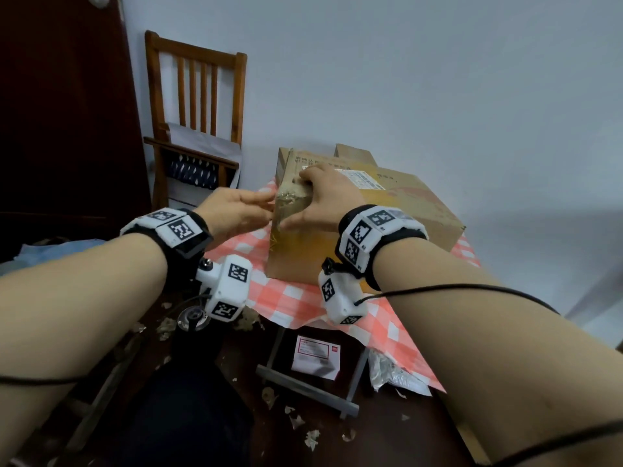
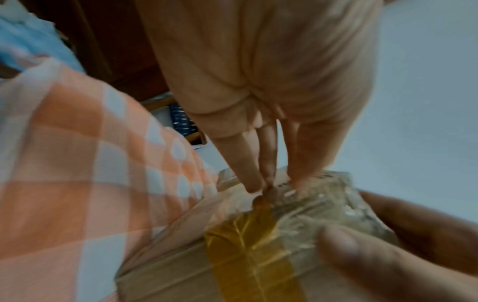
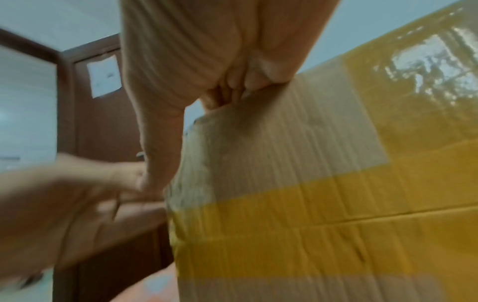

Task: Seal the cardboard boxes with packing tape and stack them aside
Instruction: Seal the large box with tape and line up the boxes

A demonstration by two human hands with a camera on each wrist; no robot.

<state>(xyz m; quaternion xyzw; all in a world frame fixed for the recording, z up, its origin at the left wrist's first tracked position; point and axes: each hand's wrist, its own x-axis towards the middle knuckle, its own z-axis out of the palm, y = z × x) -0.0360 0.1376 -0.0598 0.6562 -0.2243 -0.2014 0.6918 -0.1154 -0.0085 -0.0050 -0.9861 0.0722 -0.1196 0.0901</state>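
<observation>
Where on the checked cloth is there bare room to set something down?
On the red-and-white checked tablecloth, the bare patch is the near strip between the brown cardboard box and the cloth's front edge, under the wrists. A thin sliver shows beside the box's left face. Crowded: the box's near-left corner, where the left hand and right hand meet.

The head camera looked down and forward over both forearms at the cardboard box (image 1: 357,210); both wrist cameras sat close against that box's near-left corner.

Print on the cardboard box (image 1: 371,210) and its shipping label (image 1: 365,180) is too blurred to read
</observation>
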